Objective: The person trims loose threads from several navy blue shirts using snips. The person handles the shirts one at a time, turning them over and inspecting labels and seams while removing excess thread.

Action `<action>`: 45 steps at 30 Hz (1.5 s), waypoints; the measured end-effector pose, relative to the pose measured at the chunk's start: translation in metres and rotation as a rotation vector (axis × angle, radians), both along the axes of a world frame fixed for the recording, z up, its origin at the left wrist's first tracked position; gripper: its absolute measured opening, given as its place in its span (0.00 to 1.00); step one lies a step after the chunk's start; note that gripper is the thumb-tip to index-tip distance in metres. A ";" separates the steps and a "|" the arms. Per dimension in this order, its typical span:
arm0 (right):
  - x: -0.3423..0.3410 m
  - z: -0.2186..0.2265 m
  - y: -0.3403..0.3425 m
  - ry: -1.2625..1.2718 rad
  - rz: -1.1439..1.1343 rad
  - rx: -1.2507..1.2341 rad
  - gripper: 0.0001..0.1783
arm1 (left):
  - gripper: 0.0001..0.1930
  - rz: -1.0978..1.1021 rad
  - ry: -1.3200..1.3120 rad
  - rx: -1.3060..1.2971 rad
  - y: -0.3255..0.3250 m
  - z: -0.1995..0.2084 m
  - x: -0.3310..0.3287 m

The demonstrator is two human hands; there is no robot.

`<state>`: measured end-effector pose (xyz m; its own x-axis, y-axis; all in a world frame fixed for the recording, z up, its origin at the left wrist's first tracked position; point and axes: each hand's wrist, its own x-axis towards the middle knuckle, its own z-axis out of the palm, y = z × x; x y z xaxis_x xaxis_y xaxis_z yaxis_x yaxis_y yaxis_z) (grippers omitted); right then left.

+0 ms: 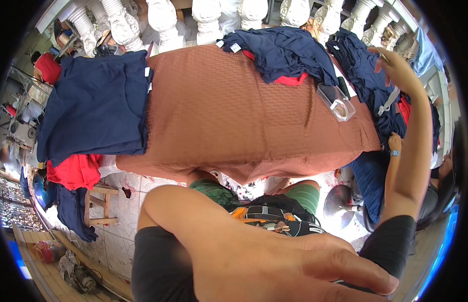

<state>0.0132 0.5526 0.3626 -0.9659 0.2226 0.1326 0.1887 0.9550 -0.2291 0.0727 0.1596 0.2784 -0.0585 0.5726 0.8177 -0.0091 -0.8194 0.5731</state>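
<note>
My left hand (314, 256) is very close to the view at the lower right, its back showing and its fingers stretched out to the right. Nothing shows in it; the lower edge cuts off some fingers. My right hand (392, 70) is raised at the upper right with bent fingers, above a pile of navy cloth (359, 63). A small, thin yellowish thing (384, 57) shows at its fingers, too small to name. Beside it lie crumpled navy garments (289, 50) with red cloth (292, 79) under them. A stack of flat navy garments (98, 103) covers the left side.
A brown textured cloth (203, 110) covers the table. A clear plastic box (339, 103) holds a roll of tape. Another person's hand (395, 143), with a watch, touches navy cloth at the right. Red cloth (75, 170) hangs by a wooden stool (100, 204). White balusters (163, 22) line the back.
</note>
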 end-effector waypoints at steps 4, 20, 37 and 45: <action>0.001 -0.103 0.001 -0.091 0.103 -0.620 0.20 | 0.28 0.045 0.022 0.275 0.040 -0.011 0.003; -0.029 -0.349 -0.066 0.452 0.078 -0.949 0.10 | 0.22 0.672 0.138 0.017 0.148 -0.034 -0.087; -0.023 -0.343 -0.063 0.447 0.065 -0.931 0.10 | 0.13 1.452 -0.728 -0.441 0.196 -0.077 -0.357; -0.025 -0.341 -0.065 0.399 0.088 -1.044 0.12 | 0.15 1.194 -0.643 0.250 0.019 -0.040 -0.261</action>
<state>-0.0117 0.4876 0.0219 -0.9138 0.3387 0.2240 -0.1353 0.2661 -0.9544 -0.1880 0.1783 0.2386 -0.8090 -0.2485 0.5327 0.5611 -0.5966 0.5738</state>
